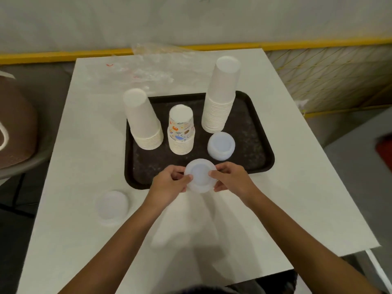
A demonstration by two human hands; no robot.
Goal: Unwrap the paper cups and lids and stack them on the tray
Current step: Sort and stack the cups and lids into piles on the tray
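1. The left hand (169,181) and right hand (230,177) pinched a lid stack (200,176) from both sides, likely keeping it aligned.
2. It hovered over the tray (263,166) front edge.

lids (200,175) partly behind fingers (187,178), brown object (14,124) cropped

left hand (169,183): curled round the near-side edge of the lid stack (200,179), thumb on top, fingers tucked under
right hand (231,177): same deal mirrored, pinching the opposite edge, thumb up top
arms: both bare, reaching forward and angling in, so the forearms make a V
wrists: pretty much straight, hands close together with only the stack between them
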